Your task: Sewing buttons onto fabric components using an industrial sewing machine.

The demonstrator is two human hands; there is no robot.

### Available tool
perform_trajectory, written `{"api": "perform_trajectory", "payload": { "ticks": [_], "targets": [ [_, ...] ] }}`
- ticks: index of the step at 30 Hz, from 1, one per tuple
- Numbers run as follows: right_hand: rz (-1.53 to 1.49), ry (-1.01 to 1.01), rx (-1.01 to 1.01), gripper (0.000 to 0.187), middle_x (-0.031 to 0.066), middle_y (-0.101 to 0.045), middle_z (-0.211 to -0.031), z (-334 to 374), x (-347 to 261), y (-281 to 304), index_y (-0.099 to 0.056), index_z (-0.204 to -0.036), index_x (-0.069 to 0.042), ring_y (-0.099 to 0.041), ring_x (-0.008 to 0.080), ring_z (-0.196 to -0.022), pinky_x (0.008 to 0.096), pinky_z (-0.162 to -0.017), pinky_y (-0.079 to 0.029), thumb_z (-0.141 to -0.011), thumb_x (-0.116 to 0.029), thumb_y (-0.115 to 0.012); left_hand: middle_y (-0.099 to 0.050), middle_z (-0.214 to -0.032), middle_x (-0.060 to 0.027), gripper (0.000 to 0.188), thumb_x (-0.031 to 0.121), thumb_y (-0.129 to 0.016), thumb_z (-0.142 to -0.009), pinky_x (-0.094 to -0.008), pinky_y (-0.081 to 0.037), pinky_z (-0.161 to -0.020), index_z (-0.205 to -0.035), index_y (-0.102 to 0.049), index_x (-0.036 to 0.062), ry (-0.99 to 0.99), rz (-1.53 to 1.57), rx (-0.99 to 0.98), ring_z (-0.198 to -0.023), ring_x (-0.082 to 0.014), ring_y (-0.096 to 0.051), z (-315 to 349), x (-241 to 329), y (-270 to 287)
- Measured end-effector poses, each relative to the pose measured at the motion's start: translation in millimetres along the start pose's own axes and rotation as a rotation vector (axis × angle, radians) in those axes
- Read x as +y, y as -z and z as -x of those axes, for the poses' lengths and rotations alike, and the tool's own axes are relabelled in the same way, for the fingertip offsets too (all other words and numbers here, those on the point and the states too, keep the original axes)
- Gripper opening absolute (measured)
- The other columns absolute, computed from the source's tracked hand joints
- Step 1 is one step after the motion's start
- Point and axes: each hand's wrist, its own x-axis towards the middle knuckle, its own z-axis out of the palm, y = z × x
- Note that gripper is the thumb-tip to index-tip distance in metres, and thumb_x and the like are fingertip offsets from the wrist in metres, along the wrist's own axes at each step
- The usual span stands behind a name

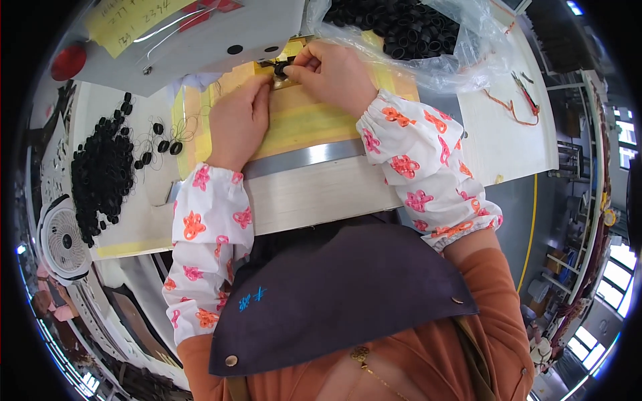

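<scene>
Under the head of a grey-white sewing machine (200, 47), my two hands come together at the needle area. Thumb and fingertips of my right hand (338, 77) pinch a small black ring (280, 69) there. My left hand (239, 123) is just to the left and nearer to me, its fingers closed together and their tips beside the ring. Whatever those left fingertips may hold is hidden. Yellow and tan tape (314, 127) covers the machine bed under both wrists.
A large pile of black sewn rings (100, 174) lies at the left, with several loose ones trailing threads. A clear plastic bag (468, 57) of black rings (414, 30) stands at the back right. Thread snips (527, 93) lie farther right. A white fan (65, 237) is beyond the table's left edge.
</scene>
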Motion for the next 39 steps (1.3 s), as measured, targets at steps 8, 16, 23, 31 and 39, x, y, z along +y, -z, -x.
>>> {"api": "perform_trajectory", "payload": {
  "ticks": [8,16,23,31,39],
  "targets": [
    [-0.482,-0.339,-0.347,0.02,0.0074,-0.06,-0.07,23,-20,11,-0.055,-0.091,0.004,-0.058,0.0105,-0.059,0.0202,-0.054,-0.048,-0.079,-0.012,-0.061,-0.056,-0.061,-0.0077,0.013,0.007,-0.057,-0.076,-0.0348,-0.039,-0.049,-0.088,-0.061,0.0094,-0.203,0.06,-0.044,-0.052,-0.0251,-0.051,35,30,17],
    [-0.261,-0.055,-0.142,0.015,0.0077,-0.06,-0.072,63,-36,6,-0.053,-0.09,0.005,-0.06,0.0121,-0.065,0.024,-0.058,-0.047,-0.077,0.0,-0.055,-0.058,-0.075,-0.0108,0.01,0.012,-0.054,-0.082,-0.0324,-0.044,-0.055,-0.085,-0.061,0.0048,-0.056,0.285,0.078,-0.06,-0.0255,-0.056,0,19,12],
    [-0.336,-0.004,-0.381,0.01,0.0051,-0.06,-0.074,54,-33,27,-0.053,-0.089,0.004,-0.056,0.0097,-0.061,0.0224,-0.056,-0.045,-0.081,-0.001,-0.051,-0.055,-0.059,-0.0075,0.013,0.016,-0.057,-0.081,-0.0309,-0.041,-0.05,-0.089,-0.062,0.007,-0.083,0.278,-0.143,-0.053,-0.0201,-0.055,-5,2,7],
    [-0.618,-0.326,-0.57,0.016,0.0073,-0.058,-0.07,-2,-15,19,-0.043,-0.097,-0.002,-0.054,0.0096,-0.055,0.0204,-0.048,-0.043,-0.086,-0.011,-0.051,-0.047,-0.05,-0.0038,0.016,0.015,-0.062,-0.076,-0.0239,-0.035,-0.046,-0.09,-0.065,0.009,0.196,0.348,-0.229,-0.044,-0.0098,-0.042,-7,5,18],
    [-0.233,-0.015,-0.124,0.015,0.0083,-0.058,-0.069,8,-7,-1,-0.051,-0.087,0.001,-0.057,0.0139,-0.058,0.0254,-0.051,-0.044,-0.079,-0.008,-0.059,-0.048,-0.048,-0.0067,0.02,0.017,-0.063,-0.072,-0.0265,-0.034,-0.045,-0.089,-0.065,0.0077,0.191,0.2,-0.139,-0.041,-0.0146,-0.043,-17,4,12]
  ]
}}
